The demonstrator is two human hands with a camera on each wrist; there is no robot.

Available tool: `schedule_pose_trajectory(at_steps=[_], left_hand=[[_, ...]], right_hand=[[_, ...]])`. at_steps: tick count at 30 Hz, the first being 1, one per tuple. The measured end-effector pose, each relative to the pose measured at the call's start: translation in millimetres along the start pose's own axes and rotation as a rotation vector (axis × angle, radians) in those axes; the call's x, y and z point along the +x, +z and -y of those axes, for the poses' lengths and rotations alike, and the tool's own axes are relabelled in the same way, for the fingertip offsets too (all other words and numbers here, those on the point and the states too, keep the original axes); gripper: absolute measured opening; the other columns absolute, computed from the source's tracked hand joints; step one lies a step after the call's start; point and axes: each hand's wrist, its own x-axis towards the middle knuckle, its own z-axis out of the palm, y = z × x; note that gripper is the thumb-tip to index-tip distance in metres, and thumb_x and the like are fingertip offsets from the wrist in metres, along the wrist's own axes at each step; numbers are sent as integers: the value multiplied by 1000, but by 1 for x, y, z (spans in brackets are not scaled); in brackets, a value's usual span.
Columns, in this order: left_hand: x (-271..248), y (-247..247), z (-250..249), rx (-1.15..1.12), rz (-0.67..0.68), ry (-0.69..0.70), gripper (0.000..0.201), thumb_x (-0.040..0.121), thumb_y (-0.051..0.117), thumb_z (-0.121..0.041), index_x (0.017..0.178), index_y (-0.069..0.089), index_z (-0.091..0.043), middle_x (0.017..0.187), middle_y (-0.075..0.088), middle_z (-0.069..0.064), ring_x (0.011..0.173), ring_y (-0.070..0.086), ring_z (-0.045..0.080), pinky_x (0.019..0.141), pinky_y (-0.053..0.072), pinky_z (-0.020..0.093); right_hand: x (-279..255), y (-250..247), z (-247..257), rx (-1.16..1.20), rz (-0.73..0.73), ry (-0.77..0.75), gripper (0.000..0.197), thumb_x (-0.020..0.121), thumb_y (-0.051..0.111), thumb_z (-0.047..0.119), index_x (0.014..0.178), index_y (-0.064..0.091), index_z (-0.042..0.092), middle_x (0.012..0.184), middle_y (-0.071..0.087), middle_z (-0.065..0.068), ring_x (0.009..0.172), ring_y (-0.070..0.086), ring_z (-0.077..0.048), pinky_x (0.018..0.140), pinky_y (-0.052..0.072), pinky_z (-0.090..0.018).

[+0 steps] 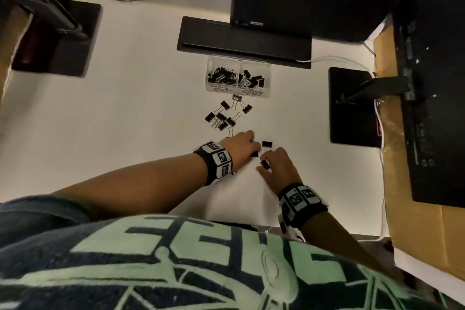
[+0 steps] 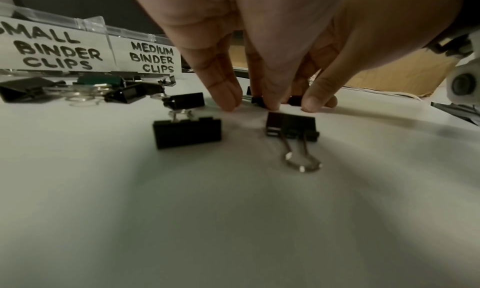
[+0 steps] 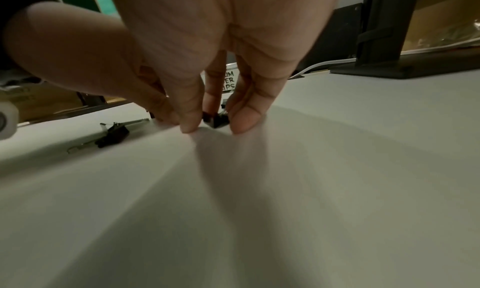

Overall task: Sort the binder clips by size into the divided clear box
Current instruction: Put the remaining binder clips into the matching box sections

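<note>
The divided clear box (image 1: 267, 65) stands at the back of the white table, labelled for small clips (image 2: 55, 50) and medium clips (image 2: 153, 59), with black clips in both halves. Several loose binder clips (image 1: 222, 117) lie in front of it. My left hand (image 1: 253, 149) points fingertips down on the table and pinches a small black clip (image 2: 257, 102). Just to its right, my right hand (image 1: 264, 166) pinches another small black clip (image 3: 215, 121) between thumb and fingers (image 3: 245, 124). One more clip (image 1: 267, 144) lies between the hands.
Two clips (image 2: 187, 132) (image 2: 291, 126) lie just in front of my left wrist. A black monitor base (image 1: 244, 40) sits behind the box. Black stand plates sit at the left (image 1: 57, 38) and right (image 1: 352, 106). Cardboard (image 1: 415, 209) borders the right edge.
</note>
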Motion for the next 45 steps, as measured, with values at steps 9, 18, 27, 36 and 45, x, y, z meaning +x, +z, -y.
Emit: schedule_pose_trajectory(at_steps=[9,18,27,36,45], left_hand=[[-17,-2,5,-170,-140,-56,25,84,57,-12,107,53,-5,115,41,13,71,51,26,58,41,28],[-53,-13,40,-400,-284,-375,20,82,58,-18,97,50,-8,110,44,8,77,56,28,67,52,39],[-71,-8,42,-267,-188,-383,26,93,42,-21,118,50,-22,112,54,5,91,58,27,68,43,31],[-66,5,41,-154,-88,-296,42,88,55,-42,115,50,-11,120,43,7,98,54,25,69,48,35],[-53,4,43,-110,-141,-257,27,87,53,-19,112,52,-8,117,50,9,101,54,28,69,51,37]], right_hand=[[-4,-8,5,235,-184,37,9,81,67,9,89,63,13,104,38,-1,71,46,-5,63,35,-4],[38,-11,16,119,-196,50,8,85,64,12,92,61,10,112,43,-13,99,46,-23,83,44,-28],[46,-5,38,177,-122,16,10,81,62,6,91,63,9,101,60,-10,91,56,-23,73,40,-22],[94,-68,83,538,-265,11,9,84,66,13,93,63,12,84,55,14,79,50,-1,73,41,-16],[162,-100,99,178,-320,-70,15,86,64,17,101,66,17,110,65,-4,97,58,-15,81,49,-28]])
